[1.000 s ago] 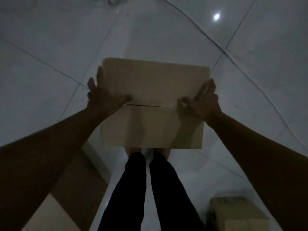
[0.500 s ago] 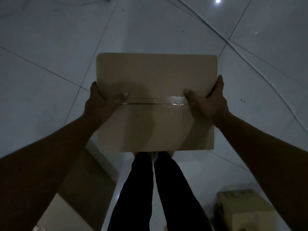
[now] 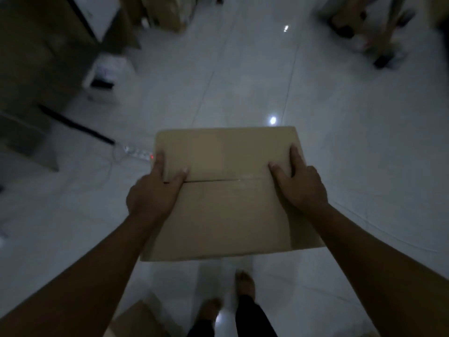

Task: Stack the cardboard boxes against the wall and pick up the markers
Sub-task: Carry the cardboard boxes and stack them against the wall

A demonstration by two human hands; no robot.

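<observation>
My bare feet (image 3: 245,284) stand on the pale tiled floor (image 3: 364,166) at the bottom of the view, dark trouser legs below them, and a corner of another cardboard piece (image 3: 136,319) shows low down, just left of my legs. Above my feet I carry a closed cardboard box (image 3: 226,215), held clear of the floor between both hands. My left hand (image 3: 153,195) clamps the box's left edge, thumb lying on the top face at the seam between the two flaps, the other fingers wrapped down the side and mostly hidden. My right hand (image 3: 301,188) grips the right edge the same way, thumb on top by the seam, one finger stretched forward along the edge; a strip of shiny tape glints on the seam near that thumb. The top face is level, tilted a little toward me. Past the box on the left, a white power strip (image 3: 137,152) with a small red light lies on the floor, a dark bar (image 3: 75,125) slanting toward it. Farther left stands dim brown furniture or cartons (image 3: 31,69), and beside that a small white container (image 3: 107,74). At the far end, blurred brown boxes (image 3: 167,10) sit at the top centre, and an indistinct cluttered heap (image 3: 374,27) at the top right. I can make out no markers in this dim light.
</observation>
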